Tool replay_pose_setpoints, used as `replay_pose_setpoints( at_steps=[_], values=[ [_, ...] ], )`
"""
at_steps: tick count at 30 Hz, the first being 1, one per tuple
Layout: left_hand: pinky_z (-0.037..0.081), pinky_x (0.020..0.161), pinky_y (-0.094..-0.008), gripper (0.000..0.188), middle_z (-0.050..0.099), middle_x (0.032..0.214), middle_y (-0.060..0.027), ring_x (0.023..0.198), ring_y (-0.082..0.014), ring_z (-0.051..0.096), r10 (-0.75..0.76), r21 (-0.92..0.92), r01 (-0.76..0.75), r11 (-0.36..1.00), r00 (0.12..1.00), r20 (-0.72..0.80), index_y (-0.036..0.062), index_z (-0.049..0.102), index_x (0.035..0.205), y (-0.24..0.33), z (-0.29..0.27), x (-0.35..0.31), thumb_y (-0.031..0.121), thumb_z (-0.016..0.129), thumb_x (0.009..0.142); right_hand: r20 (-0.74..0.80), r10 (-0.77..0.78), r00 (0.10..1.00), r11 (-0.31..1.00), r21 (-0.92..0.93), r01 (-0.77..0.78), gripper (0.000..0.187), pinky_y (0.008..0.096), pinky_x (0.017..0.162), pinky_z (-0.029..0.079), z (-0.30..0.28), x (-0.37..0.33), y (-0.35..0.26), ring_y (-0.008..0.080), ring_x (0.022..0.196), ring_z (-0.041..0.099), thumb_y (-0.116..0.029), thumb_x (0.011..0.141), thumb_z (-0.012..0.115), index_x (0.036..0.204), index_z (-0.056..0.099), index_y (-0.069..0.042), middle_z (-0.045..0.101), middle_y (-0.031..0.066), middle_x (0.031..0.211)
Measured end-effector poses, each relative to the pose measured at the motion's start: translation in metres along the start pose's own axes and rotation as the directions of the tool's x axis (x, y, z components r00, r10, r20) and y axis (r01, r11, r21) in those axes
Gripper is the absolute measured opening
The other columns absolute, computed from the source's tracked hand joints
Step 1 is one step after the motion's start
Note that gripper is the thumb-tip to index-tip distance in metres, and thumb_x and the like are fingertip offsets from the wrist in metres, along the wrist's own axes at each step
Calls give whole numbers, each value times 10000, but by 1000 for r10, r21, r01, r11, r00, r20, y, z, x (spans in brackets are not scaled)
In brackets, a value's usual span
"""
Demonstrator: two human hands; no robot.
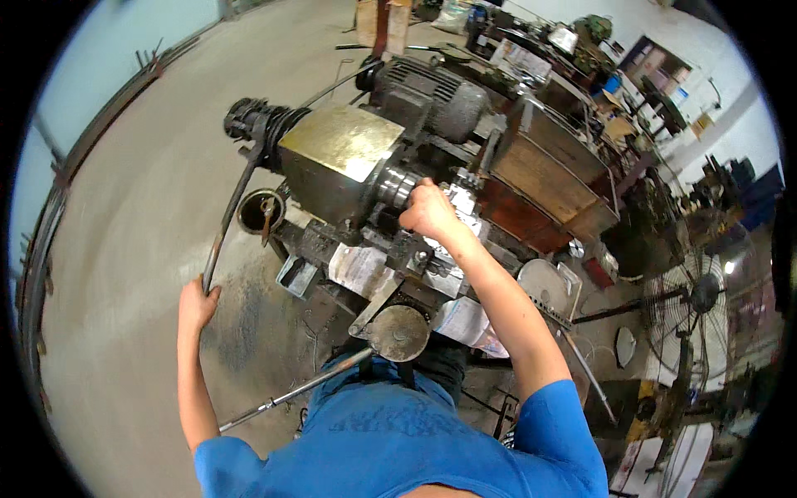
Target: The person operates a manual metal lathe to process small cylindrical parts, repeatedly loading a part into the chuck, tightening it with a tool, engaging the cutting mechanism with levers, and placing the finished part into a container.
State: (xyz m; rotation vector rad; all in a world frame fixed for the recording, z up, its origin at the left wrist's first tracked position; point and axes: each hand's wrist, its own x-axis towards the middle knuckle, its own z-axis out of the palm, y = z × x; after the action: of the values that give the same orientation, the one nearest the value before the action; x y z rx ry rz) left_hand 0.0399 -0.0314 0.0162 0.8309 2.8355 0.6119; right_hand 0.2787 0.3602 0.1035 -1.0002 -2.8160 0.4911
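A greasy lathe with a brassy-topped headstock [344,141] stands in front of me. My left hand [198,304] is wrapped round the lower end of a long metal lever [230,212], which runs up to the dark shaft end [264,133] on the headstock's left side. At the right of the headstock is a shiny round chuck [396,187]. My right hand [429,211] is closed right beside the chuck's face, its fingers curled. Whatever those fingers grip is hidden behind the hand.
An electric motor [436,95] sits behind the headstock. Near me is a round metal disc [398,334] with a rod [299,390] slanting left. A can [261,212] hangs at the left. Rusty metal boxes [548,158] and a large fan [701,295] stand right.
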Motion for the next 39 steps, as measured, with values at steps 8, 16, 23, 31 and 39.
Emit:
replay_pose_setpoints(
  at_steps=[8, 16, 23, 31, 39],
  values=[
    [473, 676, -448, 250, 631, 761, -183, 755, -362, 610, -55, 324, 71, 943, 997, -60, 59, 652, 879, -24, -21, 21, 214, 614, 687, -141, -27, 990, 999, 32, 31, 177, 430, 776, 466, 0, 4, -10, 453, 873, 558, -139, 517, 565, 606, 540, 12, 427, 289, 1252],
    [491, 629, -407, 108, 614, 688, -146, 667, -325, 612, 212, 611, -92, 787, 969, -127, 47, 616, 763, -87, -51, 114, 70, 569, 669, -95, -58, 994, 998, 1, 59, 213, 447, 811, 469, -9, -8, -8, 458, 899, 567, -132, 509, 592, 691, 579, -22, 392, 271, 1291],
    [472, 709, -355, 282, 613, 868, -139, 780, -251, 584, -30, -320, -218, 922, 783, -621, 12, 583, 1041, -39, 98, 70, 160, 604, 801, -428, -165, 889, 932, 227, 282, 277, 388, 813, 460, -51, -85, 26, 347, 933, 565, -141, 514, 602, 771, 586, -39, 432, 210, 1280],
    [487, 679, -435, 296, 643, 832, -153, 835, -319, 616, 388, 258, -471, 843, 866, 316, 88, 628, 903, 27, 221, 78, 262, 675, 669, -440, 216, 872, 975, 135, -174, 258, 376, 848, 449, -56, -238, 151, 377, 1041, 531, -92, 538, 603, 789, 612, -29, 492, 190, 1235],
    [487, 671, -399, 226, 645, 857, -112, 812, -284, 622, 437, 368, -549, 750, 829, 348, 159, 632, 947, 34, 191, 97, 220, 609, 731, -432, 687, 584, 608, -98, -788, 530, 414, 910, 420, -21, -420, 333, 366, 1056, 528, -142, 589, 588, 1103, 579, -17, 522, 215, 1196]
  ],
)
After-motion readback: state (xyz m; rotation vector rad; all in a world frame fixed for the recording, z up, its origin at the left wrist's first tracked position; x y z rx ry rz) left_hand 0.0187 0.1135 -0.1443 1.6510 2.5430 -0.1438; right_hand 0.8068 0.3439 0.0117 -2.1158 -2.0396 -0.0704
